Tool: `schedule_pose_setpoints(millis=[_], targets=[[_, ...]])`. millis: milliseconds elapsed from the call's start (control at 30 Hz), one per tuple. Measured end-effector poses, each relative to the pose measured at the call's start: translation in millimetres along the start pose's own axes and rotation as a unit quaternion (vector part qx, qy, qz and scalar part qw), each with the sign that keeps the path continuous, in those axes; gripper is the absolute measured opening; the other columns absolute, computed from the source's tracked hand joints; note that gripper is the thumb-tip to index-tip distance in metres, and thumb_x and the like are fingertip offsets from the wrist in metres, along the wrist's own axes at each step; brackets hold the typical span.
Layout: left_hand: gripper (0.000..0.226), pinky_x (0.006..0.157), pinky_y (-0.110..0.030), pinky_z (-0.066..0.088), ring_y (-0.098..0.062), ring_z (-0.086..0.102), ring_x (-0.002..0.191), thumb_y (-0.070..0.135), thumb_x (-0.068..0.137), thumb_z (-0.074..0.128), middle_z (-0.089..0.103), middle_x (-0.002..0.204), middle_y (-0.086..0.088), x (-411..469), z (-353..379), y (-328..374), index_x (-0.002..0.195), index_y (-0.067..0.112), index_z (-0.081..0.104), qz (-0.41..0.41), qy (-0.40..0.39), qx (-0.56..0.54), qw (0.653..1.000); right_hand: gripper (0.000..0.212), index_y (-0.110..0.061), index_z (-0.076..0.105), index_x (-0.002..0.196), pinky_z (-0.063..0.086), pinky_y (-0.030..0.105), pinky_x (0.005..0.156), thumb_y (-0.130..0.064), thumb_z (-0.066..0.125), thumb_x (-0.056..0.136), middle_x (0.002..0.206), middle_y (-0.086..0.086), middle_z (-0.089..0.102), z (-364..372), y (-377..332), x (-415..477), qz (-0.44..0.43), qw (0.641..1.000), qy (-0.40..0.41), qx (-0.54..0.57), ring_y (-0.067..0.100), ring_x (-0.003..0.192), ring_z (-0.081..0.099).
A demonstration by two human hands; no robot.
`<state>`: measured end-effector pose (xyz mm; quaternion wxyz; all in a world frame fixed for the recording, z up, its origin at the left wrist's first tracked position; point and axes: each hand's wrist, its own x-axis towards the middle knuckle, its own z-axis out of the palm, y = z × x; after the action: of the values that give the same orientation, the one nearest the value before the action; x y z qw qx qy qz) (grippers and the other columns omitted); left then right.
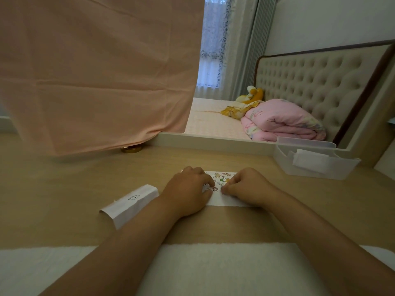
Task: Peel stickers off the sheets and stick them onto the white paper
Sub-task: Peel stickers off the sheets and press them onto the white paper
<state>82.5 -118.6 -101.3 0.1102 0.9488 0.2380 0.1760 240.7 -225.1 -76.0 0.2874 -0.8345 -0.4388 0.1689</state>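
Observation:
A sticker sheet [222, 178] with small coloured cartoon stickers lies flat on the wooden desk [64, 189], partly hidden under both hands. My left hand [190, 191] rests on its left part with curled fingers, the fingertips at a sticker near the middle. My right hand [248, 186] sits on the sheet's right part, fingers curled, thumb and fingertip pinching at the sheet's surface. To the left lies a folded white paper [130, 204] with one outline sticker on it, apart from both hands.
A clear plastic box [314, 161] holding white paper stands at the right back of the desk. A pink cloth [96, 71] hangs over the left back, with a gold lid [131, 149] under its hem. White fabric [213, 268] covers my lap. A mirror behind reflects a bed.

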Motion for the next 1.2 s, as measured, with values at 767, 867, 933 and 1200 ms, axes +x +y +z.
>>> schedule_pose_setpoints(millis=[767,867,933,1200], targets=[[0.037,0.095,-0.036,0.039,-0.02,0.043,0.123,0.034,0.1,0.046,0.049,0.137,0.006,-3.6,4.1,4.4,0.136,0.041,0.046,0.022,0.018,0.034,0.999,0.025,-0.037,0.06,0.104,0.05,0.034,0.079,-0.045,0.072,0.085,0.089,-0.014,0.065,-3.1,10.6,-11.9,-0.039,0.989,0.093,-0.107,0.01,0.091,0.061],[0.039,0.093,-0.036,0.041,-0.018,0.043,0.122,0.025,0.1,0.047,0.049,0.136,0.007,-3.2,3.6,5.8,0.134,0.043,0.052,0.071,0.029,0.047,0.996,0.014,-0.036,0.062,0.105,0.051,0.037,0.085,-0.026,0.055,0.097,0.095,-0.015,0.063,-4.8,14.9,-14.1,-0.065,0.989,0.086,-0.106,0.013,0.095,0.059],[0.042,0.09,-0.033,0.04,-0.016,0.043,0.121,0.018,0.1,0.046,0.051,0.134,0.008,-1.9,3.9,5.4,0.132,0.044,0.057,0.1,0.02,0.054,0.993,0.021,-0.036,0.063,0.106,0.05,0.036,0.087,-0.02,0.05,0.098,0.104,-0.014,0.061,-3.9,15.5,-13.5,-0.071,0.987,0.081,-0.115,0.013,0.1,0.059],[0.052,0.097,-0.033,0.033,-0.018,0.037,0.129,0.021,0.1,0.04,0.041,0.144,0.005,1.7,9.1,5.5,0.149,0.039,0.04,0.101,-0.017,0.096,0.99,0.017,-0.037,0.062,0.103,0.048,0.031,0.078,-0.026,0.062,0.089,0.093,-0.013,0.063,-5.6,16.0,-17.1,-0.108,0.985,0.056,-0.125,0.007,0.088,0.056]])
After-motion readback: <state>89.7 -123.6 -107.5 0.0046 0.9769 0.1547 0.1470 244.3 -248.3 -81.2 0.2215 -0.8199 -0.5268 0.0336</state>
